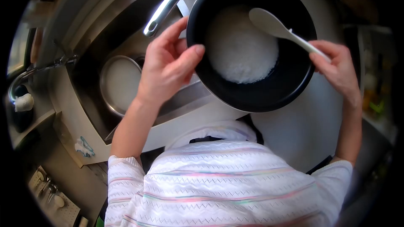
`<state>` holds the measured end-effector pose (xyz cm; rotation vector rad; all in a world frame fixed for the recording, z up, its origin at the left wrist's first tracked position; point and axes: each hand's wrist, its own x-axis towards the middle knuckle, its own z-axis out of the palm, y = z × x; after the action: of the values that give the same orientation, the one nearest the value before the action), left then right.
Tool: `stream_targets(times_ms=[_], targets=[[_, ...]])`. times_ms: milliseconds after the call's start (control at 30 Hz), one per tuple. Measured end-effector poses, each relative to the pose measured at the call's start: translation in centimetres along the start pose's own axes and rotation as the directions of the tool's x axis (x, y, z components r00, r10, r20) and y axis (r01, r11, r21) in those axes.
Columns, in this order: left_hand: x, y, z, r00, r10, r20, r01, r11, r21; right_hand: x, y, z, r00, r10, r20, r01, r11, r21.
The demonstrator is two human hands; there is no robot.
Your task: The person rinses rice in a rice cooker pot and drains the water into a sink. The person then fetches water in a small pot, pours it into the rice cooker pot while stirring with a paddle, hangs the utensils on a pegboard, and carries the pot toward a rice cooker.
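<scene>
A dark round pot (269,88) is tilted toward me, with white rice (242,52) gathered on its bottom. My left hand (168,61) grips the pot's left rim, thumb on the inside and fingers around the outer wall. In my right hand (338,61) is a white rice paddle (275,25), pinched by its handle near the pot's right rim. The paddle's broad end reaches over the rice; whether it touches the grains I cannot tell. Some right-hand fingers are hidden behind the pot's rim.
A sink (90,50) lies to the left, holding a round metal pan (103,82) with cloudy liquid. A metal pot handle (168,8) juts over the sink's far edge. The faucet (25,77) curves at far left. White counter (299,130) extends under the pot.
</scene>
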<state>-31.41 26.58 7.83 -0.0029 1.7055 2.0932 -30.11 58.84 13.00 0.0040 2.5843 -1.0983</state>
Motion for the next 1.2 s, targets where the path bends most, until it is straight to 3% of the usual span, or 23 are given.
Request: stream_targets(times_ms=[100, 167, 200, 300, 433, 533, 600, 700, 733, 767, 833, 933, 1033, 1067, 1167, 1200], targets=[[4.2, 0.9, -1.3, 0.975, 0.222, 0.001, -0.215, 0.942, 0.257, -3.5, -0.7, 1.4, 0.98, 0.153, 0.127, -0.175, 0.968, 0.182], [8.5, 0.4, -1.5, 0.859, 0.511, 0.029, -0.485, 0.796, 0.362, -5.7, -1.9, 3.0, 0.958, 0.202, 0.202, -0.267, 0.884, 0.383], [9.4, 0.8, -1.5, 0.952, 0.307, 0.019, -0.305, 0.934, 0.188, -6.2, -2.2, 3.5, 0.967, 0.185, 0.174, -0.237, 0.905, 0.353], [6.3, 1.9, -0.9, 0.913, 0.405, 0.041, -0.354, 0.74, 0.572, -6.3, -2.6, 2.7, 0.993, 0.099, 0.067, -0.108, 0.983, 0.146], [-0.4, -0.7, 0.2, 0.964, 0.258, -0.07, -0.226, 0.926, 0.302, -5.1, -2.1, 2.8, 0.968, -0.188, -0.167, 0.151, 0.966, -0.209], [0.5, -0.2, 0.0, 0.967, 0.252, -0.022, -0.239, 0.938, 0.253, -5.5, -2.4, 3.2, 0.989, -0.139, -0.056, 0.126, 0.973, -0.193], [3.0, 0.4, -0.7, 0.966, 0.256, 0.033, -0.252, 0.904, 0.344, -5.7, -3.0, 2.8, 0.993, -0.109, 0.042, 0.115, 0.974, -0.194], [7.7, 0.8, -1.3, 0.937, 0.331, 0.114, -0.34, 0.78, 0.526, -4.1, -2.8, 1.7, 0.964, -0.251, -0.088, 0.196, 0.893, -0.406], [9.0, 0.7, -1.1, 0.921, 0.373, 0.113, -0.376, 0.778, 0.504, -3.3, -3.3, 1.1, 0.961, -0.255, -0.104, 0.174, 0.854, -0.49], [9.9, 0.6, -0.6, 0.873, 0.47, 0.129, -0.447, 0.666, 0.597, -2.5, -3.5, 0.9, 0.94, -0.324, -0.105, 0.205, 0.785, -0.585], [11.1, 1.5, -0.1, 0.96, 0.273, 0.057, -0.259, 0.797, 0.545, -1.0, -3.8, 0.6, 0.913, -0.403, -0.059, 0.248, 0.665, -0.704], [12.3, 3.4, 0.3, 0.948, 0.278, 0.153, -0.313, 0.734, 0.603, -0.6, -4.7, 0.6, 0.959, -0.277, 0.052, 0.196, 0.522, -0.83], [14.0, 3.7, 0.2, 0.885, 0.367, 0.288, -0.457, 0.561, 0.69, -1.5, -5.4, 0.5, 0.967, -0.144, 0.212, 0.255, 0.638, -0.726], [14.8, 3.3, 0.3, 0.888, 0.34, 0.309, -0.459, 0.677, 0.575, -2.0, -5.5, 0.5, 0.96, -0.157, 0.233, 0.276, 0.693, -0.667], [16.3, 4.0, 1.3, 0.851, 0.293, 0.436, -0.517, 0.609, 0.601, -1.9, -6.5, 1.0, 0.914, -0.212, 0.345, 0.357, 0.825, -0.438], [16.6, 4.5, 1.9, 0.873, 0.211, 0.441, -0.463, 0.645, 0.608, -1.5, -7.0, 1.4, 0.909, -0.18, 0.375, 0.34, 0.841, -0.42]])
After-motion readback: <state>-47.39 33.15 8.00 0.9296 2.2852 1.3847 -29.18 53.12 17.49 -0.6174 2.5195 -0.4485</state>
